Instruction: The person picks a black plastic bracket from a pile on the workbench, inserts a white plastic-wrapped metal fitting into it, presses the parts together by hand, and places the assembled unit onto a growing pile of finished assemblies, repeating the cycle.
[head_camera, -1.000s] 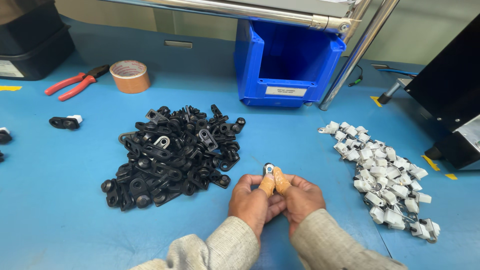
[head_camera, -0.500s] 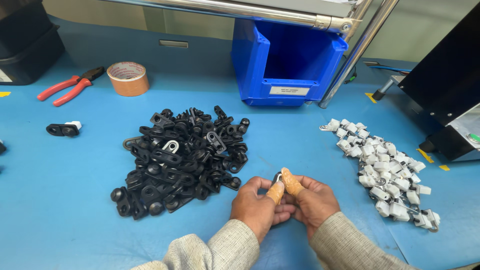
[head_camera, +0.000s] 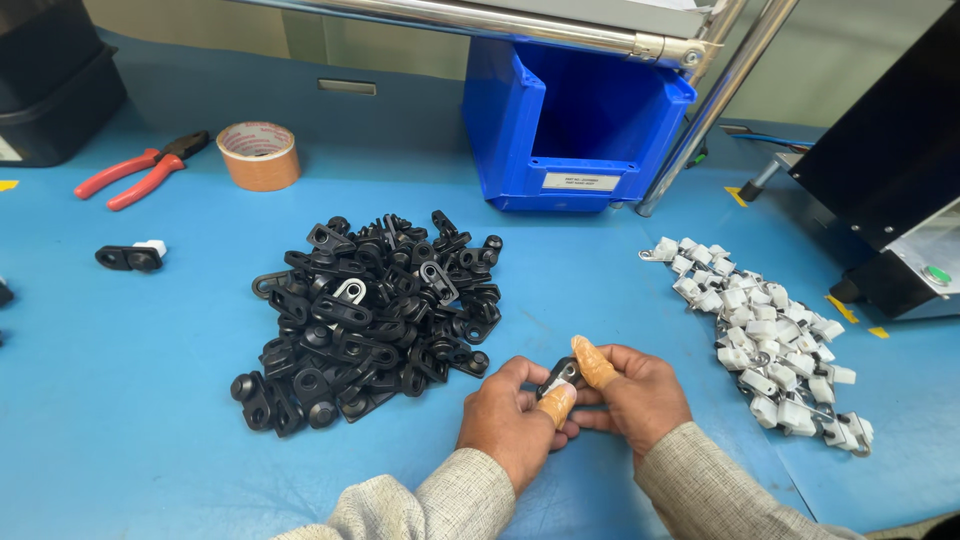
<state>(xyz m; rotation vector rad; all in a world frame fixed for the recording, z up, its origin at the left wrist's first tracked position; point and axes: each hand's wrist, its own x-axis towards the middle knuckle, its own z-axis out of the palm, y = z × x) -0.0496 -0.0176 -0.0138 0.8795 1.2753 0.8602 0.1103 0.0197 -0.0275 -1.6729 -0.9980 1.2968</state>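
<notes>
My left hand (head_camera: 510, 415) and my right hand (head_camera: 640, 392) meet near the front of the blue table, both pinching one small black clip with a white insert (head_camera: 560, 375). Each thumb wears an orange finger cot. A heap of black plastic clips (head_camera: 370, 315) lies just left of my hands. A pile of small white plastic pieces (head_camera: 765, 335) stretches along the right side. Most of the held clip is hidden by my fingers.
A blue bin (head_camera: 575, 120) stands at the back centre beside a slanted metal pole (head_camera: 715, 105). Tape roll (head_camera: 258, 155) and red-handled pliers (head_camera: 140, 170) lie at back left. One assembled black-and-white clip (head_camera: 130, 257) sits at left. A black machine (head_camera: 895, 170) stands at right.
My hands have stayed joined on the small clip, turning it slightly between the thumbs. The view has shifted a little; the piles have not moved.
</notes>
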